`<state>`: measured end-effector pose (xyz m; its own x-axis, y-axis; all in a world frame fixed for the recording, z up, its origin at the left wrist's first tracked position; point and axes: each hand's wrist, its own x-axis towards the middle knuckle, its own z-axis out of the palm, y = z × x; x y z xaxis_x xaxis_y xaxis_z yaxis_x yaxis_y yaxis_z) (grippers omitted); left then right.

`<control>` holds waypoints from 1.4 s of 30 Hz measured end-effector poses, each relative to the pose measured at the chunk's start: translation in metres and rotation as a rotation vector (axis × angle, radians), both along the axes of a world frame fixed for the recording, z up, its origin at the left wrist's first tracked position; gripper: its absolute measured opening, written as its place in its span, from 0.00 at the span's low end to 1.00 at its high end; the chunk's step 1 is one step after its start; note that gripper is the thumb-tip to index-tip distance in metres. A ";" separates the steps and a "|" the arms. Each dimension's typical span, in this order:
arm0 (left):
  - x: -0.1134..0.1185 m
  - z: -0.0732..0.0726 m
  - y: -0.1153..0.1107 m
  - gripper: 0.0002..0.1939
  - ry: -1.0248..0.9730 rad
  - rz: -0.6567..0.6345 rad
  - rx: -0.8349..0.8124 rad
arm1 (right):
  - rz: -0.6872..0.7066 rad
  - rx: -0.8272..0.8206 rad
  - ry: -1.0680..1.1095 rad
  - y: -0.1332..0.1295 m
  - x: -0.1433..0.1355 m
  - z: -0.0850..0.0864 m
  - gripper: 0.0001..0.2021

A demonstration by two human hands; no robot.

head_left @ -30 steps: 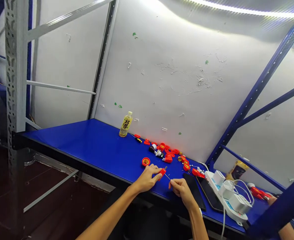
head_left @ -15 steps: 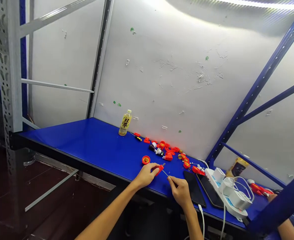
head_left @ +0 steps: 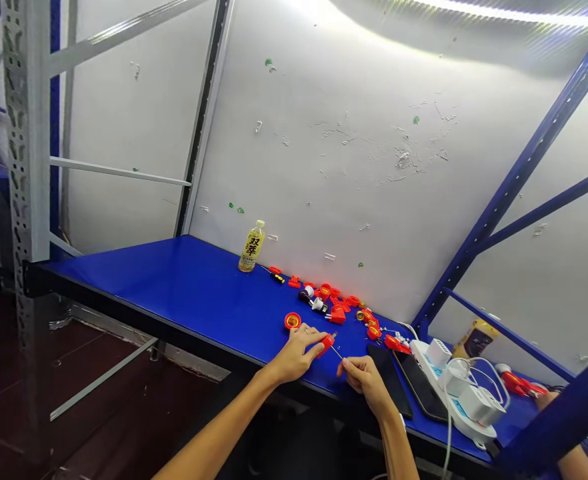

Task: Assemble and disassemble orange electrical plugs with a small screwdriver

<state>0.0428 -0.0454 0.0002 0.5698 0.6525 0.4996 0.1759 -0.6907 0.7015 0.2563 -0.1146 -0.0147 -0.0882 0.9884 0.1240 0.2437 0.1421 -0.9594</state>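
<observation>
My left hand [head_left: 299, 353] pinches a red plastic plug [head_left: 327, 343] with metal prongs sticking up, just above the front part of the blue table. My right hand [head_left: 367, 379] is closed on a screwdriver [head_left: 336, 352]; its thin metal shaft reaches the red plug's side, and the handle is hidden in the fingers. Whether the tip sits in a screw is too small to see. Just beyond my left hand, a round red lamp socket [head_left: 293, 321] with a brass-coloured inside lies on the table.
Red plug and socket parts [head_left: 337, 313] lie along the wall, beside a black-and-yellow screwdriver [head_left: 277, 277]. A drink bottle [head_left: 251, 247] stands at the back. Phones [head_left: 421, 387] and a white power strip [head_left: 467, 407] lie on the right. A co-worker's hand [head_left: 547, 400] shows past the blue post [head_left: 559, 407].
Both hands have shifted slightly right, with the plug and screwdriver still in them. The plug has turned a little and the left fingers stretch further over it. The camera view has moved slightly.
</observation>
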 end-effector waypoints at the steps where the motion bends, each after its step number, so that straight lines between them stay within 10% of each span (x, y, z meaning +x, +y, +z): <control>1: 0.000 0.001 -0.001 0.17 0.017 0.008 0.008 | -0.025 0.028 -0.043 -0.001 -0.002 0.000 0.27; 10: 0.011 -0.007 0.005 0.28 0.017 0.202 -0.076 | -0.396 0.583 -0.830 -0.012 -0.023 -0.007 0.18; 21: 0.005 -0.003 0.009 0.22 -0.088 0.103 -0.204 | -0.321 0.230 0.029 -0.003 -0.014 -0.009 0.32; 28: 0.006 -0.008 0.012 0.22 -0.061 0.097 -0.144 | -0.541 0.031 0.439 0.015 -0.012 -0.014 0.26; 42: 0.007 -0.011 0.019 0.23 -0.103 0.109 -0.190 | -0.710 0.584 -0.266 -0.005 -0.030 0.020 0.26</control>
<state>0.0495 -0.0269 -0.0109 0.4438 0.7949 0.4136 0.1631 -0.5255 0.8350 0.2259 -0.1192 0.0052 0.4116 0.6102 0.6769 0.6571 0.3160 -0.6844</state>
